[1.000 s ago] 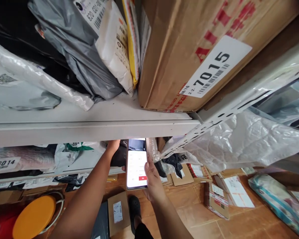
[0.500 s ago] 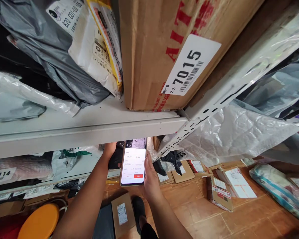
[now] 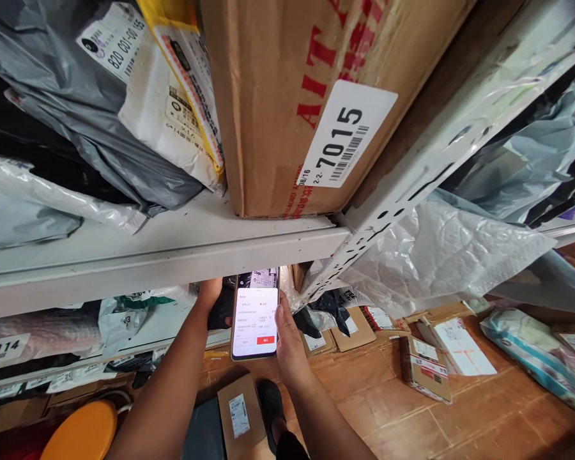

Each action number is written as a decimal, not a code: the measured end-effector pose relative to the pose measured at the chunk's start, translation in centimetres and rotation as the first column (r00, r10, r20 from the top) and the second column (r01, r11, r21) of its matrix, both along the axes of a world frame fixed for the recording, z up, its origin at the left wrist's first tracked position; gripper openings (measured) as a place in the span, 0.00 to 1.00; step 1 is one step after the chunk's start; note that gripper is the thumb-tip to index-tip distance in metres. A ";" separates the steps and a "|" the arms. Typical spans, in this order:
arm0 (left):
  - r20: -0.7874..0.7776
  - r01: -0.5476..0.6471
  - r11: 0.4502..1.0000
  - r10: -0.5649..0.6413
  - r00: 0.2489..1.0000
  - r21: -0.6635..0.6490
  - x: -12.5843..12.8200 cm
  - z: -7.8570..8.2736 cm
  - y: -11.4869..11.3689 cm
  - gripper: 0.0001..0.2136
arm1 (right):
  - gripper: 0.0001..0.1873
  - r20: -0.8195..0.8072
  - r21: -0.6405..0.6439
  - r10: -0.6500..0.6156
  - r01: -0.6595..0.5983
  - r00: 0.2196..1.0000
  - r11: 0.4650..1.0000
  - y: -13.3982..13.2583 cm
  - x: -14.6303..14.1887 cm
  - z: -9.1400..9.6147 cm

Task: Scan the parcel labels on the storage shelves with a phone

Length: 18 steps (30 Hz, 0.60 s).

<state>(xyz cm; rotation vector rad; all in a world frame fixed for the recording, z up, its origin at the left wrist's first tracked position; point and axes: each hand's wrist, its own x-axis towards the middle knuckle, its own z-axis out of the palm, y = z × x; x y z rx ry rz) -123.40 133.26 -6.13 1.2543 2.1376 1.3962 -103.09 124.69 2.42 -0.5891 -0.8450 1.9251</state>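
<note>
In my right hand (image 3: pixel 289 335) is a smartphone (image 3: pixel 255 322), held upright below the shelf edge with its lit screen facing me. The screen has a white form with a red button, and above it a camera picture of a label. My left hand (image 3: pixel 211 295) reaches under the shelf, left of the phone. Its fingers are hidden by the shelf lip, so I cannot see whether they grip anything. Close beside that hand lies a black plastic parcel (image 3: pixel 220 314), partly covered by the phone.
Above stands a large carton (image 3: pixel 263 96) labelled 7015 on the white shelf (image 3: pixel 172 262), beside grey and white mailing bags. A perforated metal post (image 3: pixel 383 211) rises at right. Parcels lie on the tiled floor (image 3: pixel 378 396). An orange round stool (image 3: pixel 81 431) is lower left.
The shelf and carton have shifted slightly left in view as the camera moved. More text fills the form on the phone screen. Both hands keep nearly the same place.
</note>
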 end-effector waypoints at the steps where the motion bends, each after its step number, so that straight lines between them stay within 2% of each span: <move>1: 0.000 0.001 1.000 -0.001 1.000 0.004 0.1 0.0 0.0 0.14 | 0.31 -0.002 0.001 0.000 0.000 1.000 1.000 0.0 0.0 0.0; 7: -0.015 0.017 1.000 -0.017 1.000 0.000 0.0 0.0 0.1 0.14 | 0.30 -0.056 0.001 0.038 -0.038 0.998 0.999 -0.3 0.4 0.5; 11: -0.030 0.011 1.000 -0.012 0.999 -0.020 0.0 -0.2 0.1 0.15 | 0.38 -0.138 0.039 0.183 -0.179 0.973 0.983 -0.6 1.2 1.3; 13: -0.045 0.021 1.000 -0.022 0.999 -0.014 0.1 -0.1 0.0 0.15 | 0.40 -0.130 0.071 0.208 -0.200 0.969 0.977 -0.8 1.6 1.7; 18: -0.114 0.056 0.998 -0.055 0.992 0.011 0.7 1.5 0.1 0.15 | 0.42 -0.084 0.087 0.183 -0.176 0.979 0.980 -1.1 2.1 1.9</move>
